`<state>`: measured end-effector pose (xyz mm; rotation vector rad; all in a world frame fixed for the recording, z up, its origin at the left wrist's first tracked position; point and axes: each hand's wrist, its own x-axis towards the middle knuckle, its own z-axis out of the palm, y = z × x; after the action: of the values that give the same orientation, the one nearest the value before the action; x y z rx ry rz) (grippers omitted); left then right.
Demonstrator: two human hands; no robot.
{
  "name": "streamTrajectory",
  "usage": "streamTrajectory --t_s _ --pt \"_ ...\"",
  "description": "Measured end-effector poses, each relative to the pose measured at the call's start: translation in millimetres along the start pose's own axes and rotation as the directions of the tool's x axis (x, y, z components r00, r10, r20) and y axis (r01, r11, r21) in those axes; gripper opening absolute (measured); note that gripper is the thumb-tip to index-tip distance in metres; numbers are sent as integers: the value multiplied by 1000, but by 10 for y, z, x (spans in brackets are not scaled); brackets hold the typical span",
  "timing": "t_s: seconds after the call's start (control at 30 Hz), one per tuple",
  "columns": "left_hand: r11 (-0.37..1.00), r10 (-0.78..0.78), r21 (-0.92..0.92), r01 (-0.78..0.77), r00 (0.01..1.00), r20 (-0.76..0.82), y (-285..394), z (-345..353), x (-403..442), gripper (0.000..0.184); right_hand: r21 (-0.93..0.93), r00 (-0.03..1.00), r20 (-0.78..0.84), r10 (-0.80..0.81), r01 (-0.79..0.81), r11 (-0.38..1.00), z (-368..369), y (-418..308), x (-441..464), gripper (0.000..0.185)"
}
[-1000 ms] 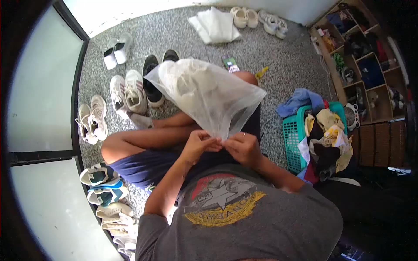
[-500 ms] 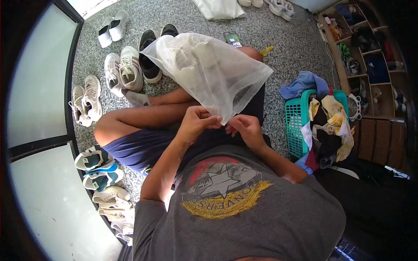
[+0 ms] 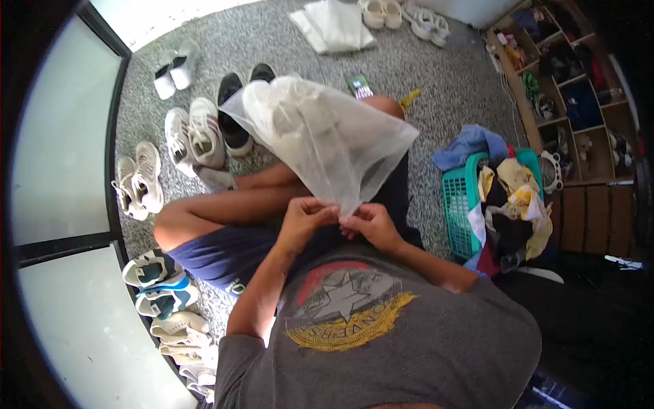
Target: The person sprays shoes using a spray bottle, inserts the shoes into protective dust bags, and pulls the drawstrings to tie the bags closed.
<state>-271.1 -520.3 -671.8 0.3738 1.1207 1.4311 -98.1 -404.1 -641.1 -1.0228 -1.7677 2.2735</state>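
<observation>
A translucent white bag [image 3: 340, 150] lies across my lap with a pair of white shoes [image 3: 293, 112] inside, at its far end. Its gathered near corner is between my hands. My left hand [image 3: 373, 226] pinches that corner from the right, thumb against the fingers. From the other side my right hand [image 3: 308, 221] is closed, its thumb and forefinger on the edge of the same corner. The fingertips of both hands are close together.
Several pairs of shoes [image 3: 195, 140] line the left side of the speckled floor. Folded white bags [image 3: 334, 27] and a phone [image 3: 360, 85] lie ahead. At right are a green basket [image 3: 460, 211] of clothes and a wooden shelf [image 3: 593, 153].
Half a second ago my left hand's fingers were apart beside the corner; now they pinch it. The camera view has tilted slightly between frames.
</observation>
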Motion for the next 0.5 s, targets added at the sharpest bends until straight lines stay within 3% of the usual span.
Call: streamTrajectory --t_s 0.1,0.17,0.23,0.3,0.37,0.5 --pt "1000 -24 -11 25 995 92 160 14 -38 19 -155 999 -6 -31 30 987 -27 73 34 17" --pt "999 -43 27 42 997 64 10 -92 35 23 -126 1000 5 -25 26 992 -38 47 25 18" --pt "989 -93 -105 102 992 87 -117 -132 58 25 -72 1000 19 -15 17 997 -61 148 59 20" --pt "998 -57 -28 60 994 93 -298 -254 170 26 -40 999 50 12 -10 999 -19 125 91 25" --pt "989 -70 -122 87 988 137 -272 -249 204 26 -131 994 100 33 -20 991 -85 212 254 28" --pt "982 -83 -150 112 979 189 -72 -281 209 26 -85 998 58 17 -12 996 -124 218 391 27"
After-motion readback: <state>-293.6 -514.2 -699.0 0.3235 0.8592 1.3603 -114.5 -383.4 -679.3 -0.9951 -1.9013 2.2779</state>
